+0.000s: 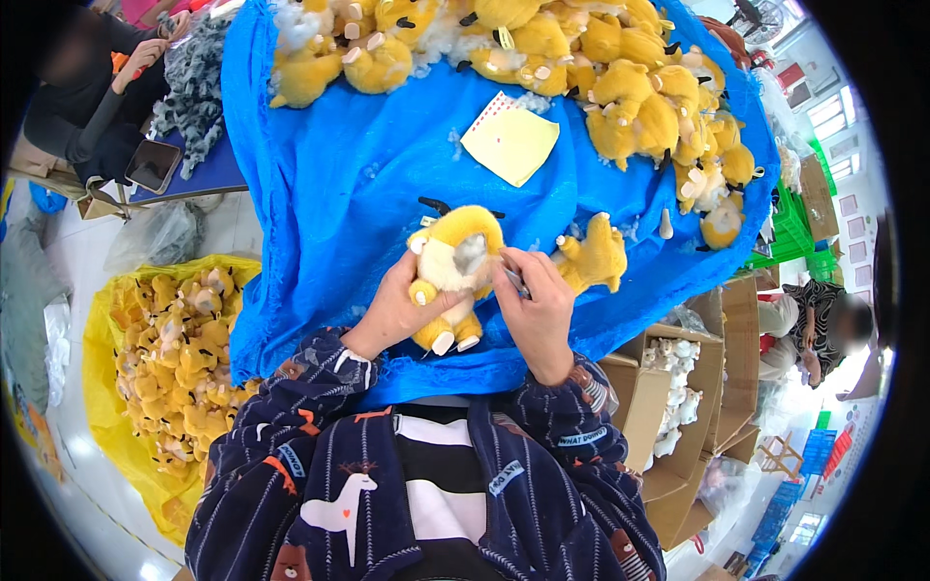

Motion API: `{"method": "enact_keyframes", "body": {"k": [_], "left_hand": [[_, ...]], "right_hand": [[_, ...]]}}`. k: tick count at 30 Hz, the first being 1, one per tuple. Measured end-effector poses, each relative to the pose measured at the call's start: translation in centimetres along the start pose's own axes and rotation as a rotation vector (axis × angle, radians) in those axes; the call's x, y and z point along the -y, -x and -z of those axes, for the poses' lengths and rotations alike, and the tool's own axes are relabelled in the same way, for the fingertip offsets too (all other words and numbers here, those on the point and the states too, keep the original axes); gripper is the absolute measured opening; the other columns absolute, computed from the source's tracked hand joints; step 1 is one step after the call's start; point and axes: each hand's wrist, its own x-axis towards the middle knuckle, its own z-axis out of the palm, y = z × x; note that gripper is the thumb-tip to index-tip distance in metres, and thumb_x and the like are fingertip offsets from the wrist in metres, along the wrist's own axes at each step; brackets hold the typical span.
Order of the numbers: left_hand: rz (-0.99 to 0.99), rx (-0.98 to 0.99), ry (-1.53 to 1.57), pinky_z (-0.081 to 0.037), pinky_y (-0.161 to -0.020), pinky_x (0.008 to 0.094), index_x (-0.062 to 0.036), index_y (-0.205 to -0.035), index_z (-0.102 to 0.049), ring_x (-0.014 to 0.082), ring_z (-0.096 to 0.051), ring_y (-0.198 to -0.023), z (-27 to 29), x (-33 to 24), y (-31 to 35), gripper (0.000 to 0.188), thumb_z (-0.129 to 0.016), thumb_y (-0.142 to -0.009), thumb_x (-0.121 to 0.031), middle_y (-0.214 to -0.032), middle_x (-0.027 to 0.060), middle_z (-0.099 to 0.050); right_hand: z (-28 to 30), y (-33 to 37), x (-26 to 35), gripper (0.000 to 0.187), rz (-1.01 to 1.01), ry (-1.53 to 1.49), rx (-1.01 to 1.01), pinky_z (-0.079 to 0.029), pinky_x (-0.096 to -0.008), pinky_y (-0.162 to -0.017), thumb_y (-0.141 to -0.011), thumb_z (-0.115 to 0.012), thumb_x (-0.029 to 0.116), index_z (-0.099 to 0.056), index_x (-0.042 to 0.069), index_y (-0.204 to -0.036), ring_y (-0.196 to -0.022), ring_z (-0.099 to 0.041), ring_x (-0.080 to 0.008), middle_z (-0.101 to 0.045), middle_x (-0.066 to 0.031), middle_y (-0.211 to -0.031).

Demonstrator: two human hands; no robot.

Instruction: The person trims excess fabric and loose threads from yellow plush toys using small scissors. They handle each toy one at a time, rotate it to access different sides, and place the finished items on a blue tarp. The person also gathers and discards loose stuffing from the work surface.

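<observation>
My left hand (390, 312) is closed around the lower side of a yellow plush toy (448, 324), which has a cream belly, pale feet and dark horn-like bits at its top. An opening in the toy's upper part shows grey-white stuffing (472, 254). At the right edge of that opening, my right hand (540, 308) is closed in a pinch. Something small and greyish shows between its fingers, too hidden to name. Just beyond that hand, another yellow plush toy (596, 254) lies on the blue sheet (334, 184).
Many yellow plush toys (630, 107) with loose white stuffing are heaped at the far side. Paper sheets (513, 150) lie mid-table. A yellow bag (97, 334) of toys stands at left, cardboard boxes (620, 392) at right. Far left, another person's hand (145, 56) is near grey plush fabric (199, 82).
</observation>
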Motion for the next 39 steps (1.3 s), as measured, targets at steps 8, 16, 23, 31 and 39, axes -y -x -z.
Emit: {"method": "enact_keyframes", "body": {"k": [8,16,23,31,39], "left_hand": [[-0.063,0.033,-0.333,-0.046,-0.091,0.0344,-0.0056,-0.141,-0.026,0.0293,-0.059,-0.109,-0.3,-0.7,0.6,0.082,-0.072,-0.078,-0.027,-0.119,0.0187,-0.056],[-0.101,0.179,-0.343,-0.045,-0.091,0.0344,-0.0074,-0.141,-0.027,0.0263,-0.058,-0.109,-0.3,-0.3,0.5,0.083,-0.074,-0.073,-0.017,-0.119,0.0151,-0.057],[0.068,0.004,0.115,-0.044,-0.096,0.0337,-0.0018,-0.132,-0.038,0.0193,-0.052,-0.115,-0.3,0.1,0.4,0.059,-0.069,-0.082,-0.006,-0.125,0.0104,-0.052],[-0.027,-0.010,-0.208,-0.044,-0.096,0.0344,-0.0031,-0.137,-0.032,0.0238,-0.054,-0.115,-0.7,0.0,0.5,0.073,-0.073,-0.077,-0.018,-0.125,0.0146,-0.053],[-0.060,-0.016,-0.319,-0.046,-0.092,0.0351,-0.0036,-0.138,-0.030,0.0274,-0.058,-0.110,-0.6,-0.4,0.6,0.077,-0.073,-0.076,-0.021,-0.119,0.0164,-0.057]], "right_hand": [[-0.7,-0.4,-0.4,0.016,-0.048,0.033,0.399,-0.050,-0.0382,-0.058,-0.073,-0.063,0.009,-0.060,0.002,-0.087,-0.071,-0.062,-0.0344,-0.062,-0.0173,-0.082],[0.1,-1.1,-0.7,0.030,-0.181,-0.503,0.818,-0.048,-0.0306,-0.065,-0.079,-0.062,0.015,-0.060,-0.003,-0.103,-0.069,-0.060,-0.0180,-0.063,-0.0100,-0.075],[1.2,0.0,1.2,0.026,-0.277,-0.245,0.307,-0.049,-0.0273,-0.060,-0.081,-0.068,0.013,-0.063,-0.001,-0.102,-0.069,-0.063,-0.0169,-0.066,-0.0130,-0.081],[-0.7,0.0,-0.2,0.025,0.034,0.145,-0.022,-0.049,-0.0312,-0.052,-0.069,-0.073,0.007,-0.062,0.005,-0.092,-0.063,-0.063,-0.0246,-0.063,-0.0089,-0.076],[-1.2,0.0,-1.4,0.010,-0.324,-0.235,0.026,-0.042,-0.0231,-0.048,-0.076,-0.067,0.008,-0.062,0.003,-0.083,-0.055,-0.055,-0.0086,-0.060,-0.0019,-0.067]]}}
